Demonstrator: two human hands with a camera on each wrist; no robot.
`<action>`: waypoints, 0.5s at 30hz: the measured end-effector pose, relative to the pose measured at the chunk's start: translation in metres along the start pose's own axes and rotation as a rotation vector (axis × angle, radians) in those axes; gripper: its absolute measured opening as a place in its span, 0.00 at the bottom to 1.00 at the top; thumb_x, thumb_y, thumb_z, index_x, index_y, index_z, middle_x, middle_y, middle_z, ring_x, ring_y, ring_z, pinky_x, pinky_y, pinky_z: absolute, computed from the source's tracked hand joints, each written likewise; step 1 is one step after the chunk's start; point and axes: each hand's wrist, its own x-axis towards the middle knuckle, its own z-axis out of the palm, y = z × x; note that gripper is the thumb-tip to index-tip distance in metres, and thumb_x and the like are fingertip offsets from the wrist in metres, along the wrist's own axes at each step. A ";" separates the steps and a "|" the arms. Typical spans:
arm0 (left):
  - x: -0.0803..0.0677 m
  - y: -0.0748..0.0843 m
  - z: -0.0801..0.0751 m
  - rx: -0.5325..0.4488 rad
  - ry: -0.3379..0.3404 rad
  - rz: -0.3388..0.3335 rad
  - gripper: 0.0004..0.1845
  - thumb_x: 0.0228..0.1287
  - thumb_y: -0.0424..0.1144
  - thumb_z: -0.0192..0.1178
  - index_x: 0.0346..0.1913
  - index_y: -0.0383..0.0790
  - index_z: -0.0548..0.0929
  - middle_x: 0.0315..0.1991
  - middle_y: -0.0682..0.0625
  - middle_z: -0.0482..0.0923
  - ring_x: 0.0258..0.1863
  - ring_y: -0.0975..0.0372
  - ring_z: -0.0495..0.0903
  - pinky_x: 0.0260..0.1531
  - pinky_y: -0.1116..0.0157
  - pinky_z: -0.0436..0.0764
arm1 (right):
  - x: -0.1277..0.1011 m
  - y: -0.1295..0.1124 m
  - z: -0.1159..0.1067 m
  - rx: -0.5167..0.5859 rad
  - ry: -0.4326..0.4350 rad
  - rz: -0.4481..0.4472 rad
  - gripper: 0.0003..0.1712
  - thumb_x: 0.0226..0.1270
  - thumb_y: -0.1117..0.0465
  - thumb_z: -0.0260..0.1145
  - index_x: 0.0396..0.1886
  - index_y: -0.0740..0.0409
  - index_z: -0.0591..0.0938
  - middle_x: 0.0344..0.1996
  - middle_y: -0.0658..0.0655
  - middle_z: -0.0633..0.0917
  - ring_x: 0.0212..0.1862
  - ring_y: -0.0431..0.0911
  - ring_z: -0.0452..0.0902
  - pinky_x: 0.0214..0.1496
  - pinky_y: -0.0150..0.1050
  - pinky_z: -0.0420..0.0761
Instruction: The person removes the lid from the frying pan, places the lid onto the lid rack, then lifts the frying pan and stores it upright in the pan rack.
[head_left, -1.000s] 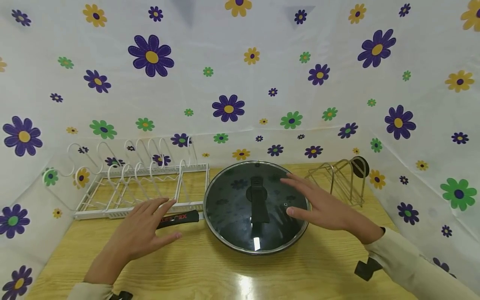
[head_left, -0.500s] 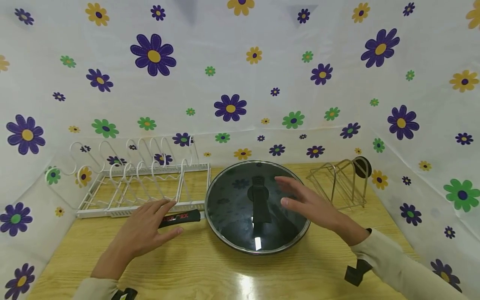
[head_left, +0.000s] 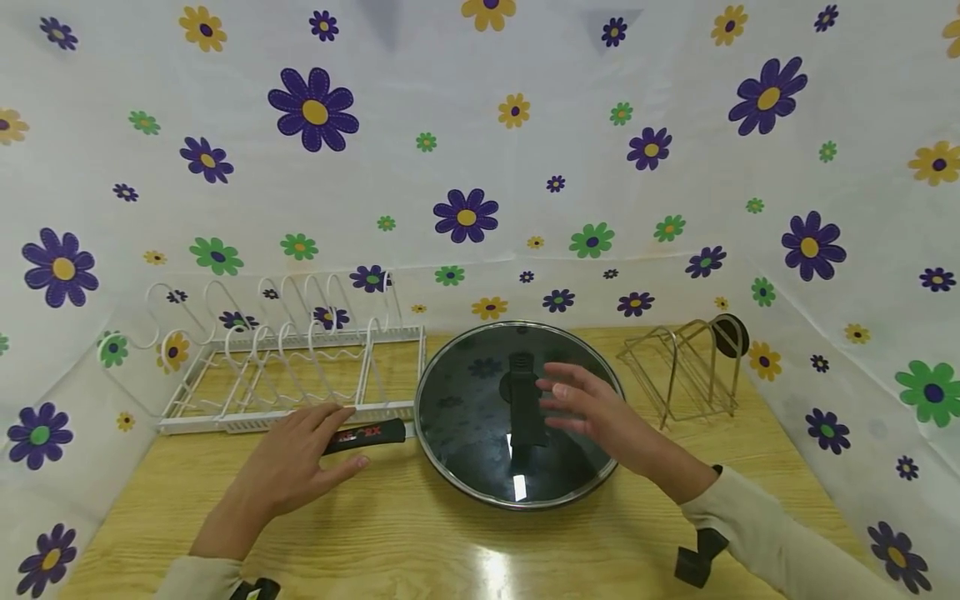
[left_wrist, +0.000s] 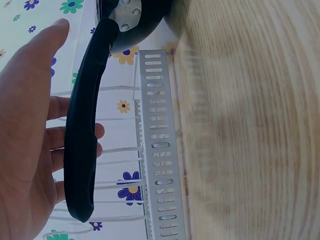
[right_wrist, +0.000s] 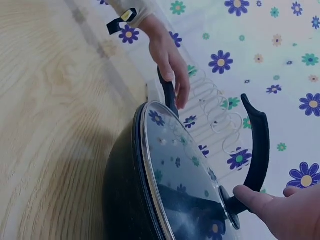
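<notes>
A black wok with a glass lid (head_left: 480,417) sits mid-table. The lid (right_wrist: 175,175) carries a black arched handle (head_left: 522,400) (right_wrist: 257,150). The wok's long black handle (head_left: 365,435) (left_wrist: 86,130) points left. My left hand (head_left: 288,467) (left_wrist: 25,145) hovers over that long handle, fingers straight, holding nothing. My right hand (head_left: 600,412) is spread above the lid's right half, beside the arched handle. In the right wrist view its fingertips (right_wrist: 250,196) sit at the base of the arched handle, without curling round it.
A white wire dish rack (head_left: 285,367) (left_wrist: 157,150) stands at the back left, just behind the long handle. A small metal wire stand (head_left: 686,371) sits at the back right. Flowered cloth (head_left: 465,150) walls the wooden table (head_left: 420,550) on three sides.
My right hand has slid left across the lid toward the arched handle. My left hand has crept slightly closer to the long handle.
</notes>
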 end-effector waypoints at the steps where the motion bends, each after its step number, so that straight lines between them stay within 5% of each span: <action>1: 0.000 0.000 0.001 0.000 0.004 0.004 0.41 0.66 0.68 0.60 0.68 0.38 0.77 0.64 0.38 0.77 0.63 0.41 0.76 0.62 0.39 0.72 | 0.000 0.000 0.001 0.003 0.009 0.006 0.39 0.80 0.53 0.52 0.79 0.69 0.52 0.75 0.73 0.59 0.73 0.68 0.62 0.70 0.52 0.73; 15: -0.002 -0.003 0.010 -0.016 0.047 0.018 0.39 0.66 0.65 0.62 0.67 0.38 0.77 0.62 0.39 0.78 0.61 0.41 0.77 0.62 0.41 0.73 | 0.002 0.003 0.018 0.080 0.161 0.144 0.38 0.78 0.53 0.56 0.76 0.71 0.58 0.72 0.71 0.65 0.64 0.56 0.74 0.67 0.43 0.77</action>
